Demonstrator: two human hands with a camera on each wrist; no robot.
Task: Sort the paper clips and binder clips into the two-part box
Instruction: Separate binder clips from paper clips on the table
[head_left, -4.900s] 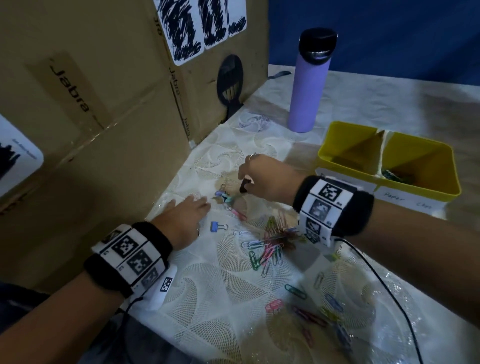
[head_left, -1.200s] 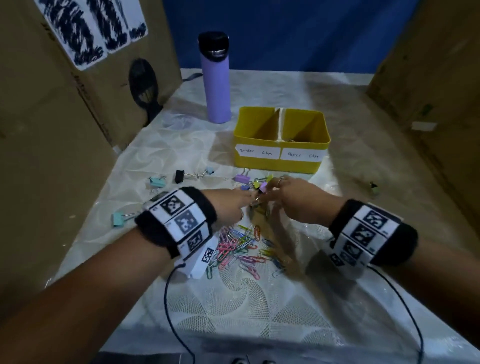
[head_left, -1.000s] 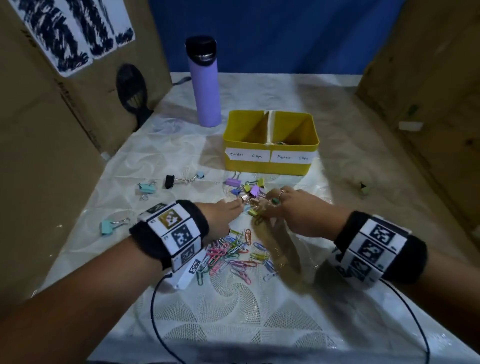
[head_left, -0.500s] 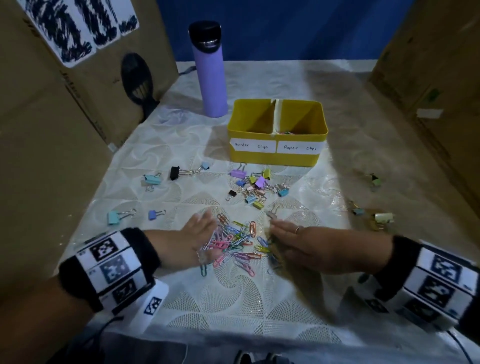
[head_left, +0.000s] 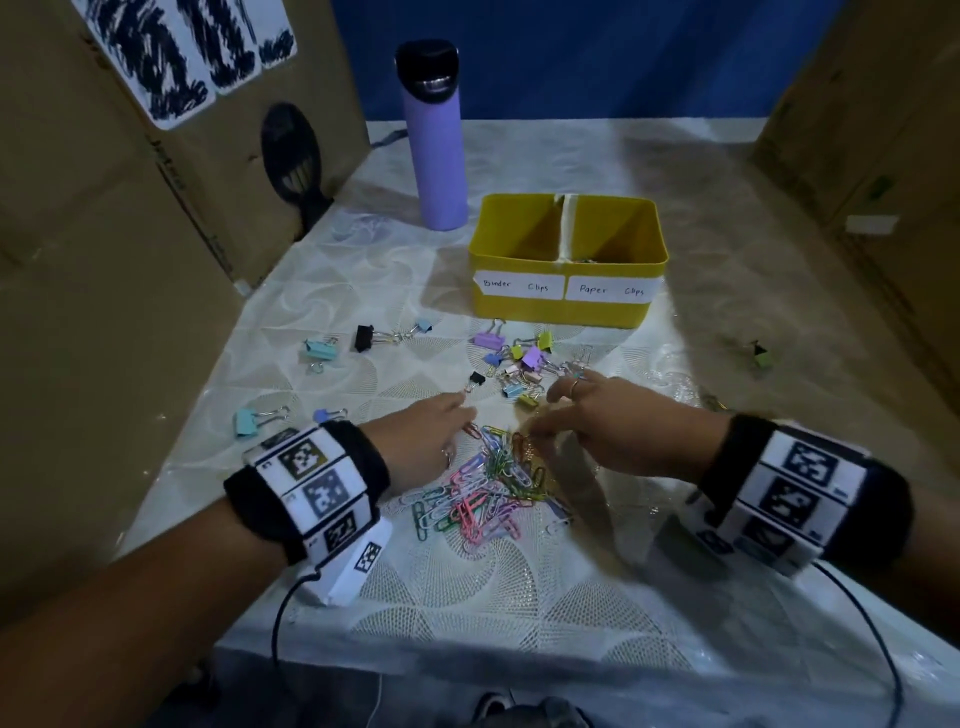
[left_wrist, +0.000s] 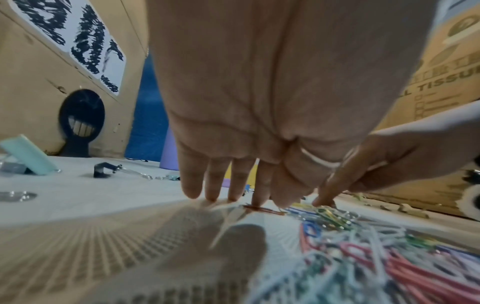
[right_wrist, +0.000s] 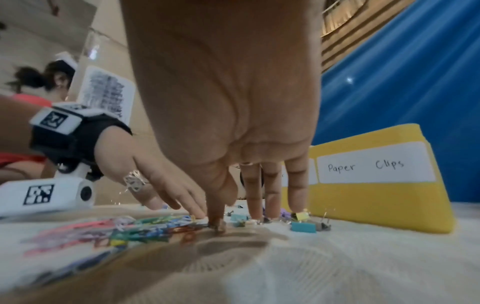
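The yellow two-part box (head_left: 566, 306) stands at the back, labelled "Binder Clips" left and "Paper Clips" right (right_wrist: 376, 166). A pile of coloured paper clips (head_left: 483, 488) lies between my hands. Several small binder clips (head_left: 519, 364) cluster between the pile and the box. My left hand (head_left: 460, 415) has straight fingers (left_wrist: 233, 197) whose tips touch the cloth at the pile's far left edge, by an orange clip (left_wrist: 265, 209). My right hand (head_left: 540, 415) reaches down with straight fingers (right_wrist: 296, 195); one fingertip presses on clips at the pile's far right edge. Neither hand holds anything.
A purple bottle (head_left: 436, 140) stands left of the box. Cardboard walls (head_left: 130, 260) close in both sides; a black brush-like thing (head_left: 293, 156) leans on the left one. Stray binder clips lie at the left (head_left: 319, 351) and one at the right (head_left: 761, 356).
Both hands have moved forward from beside the pile to its far edge, fingertips down on the clips. The binder clip cluster now lies apart from the paper clips.
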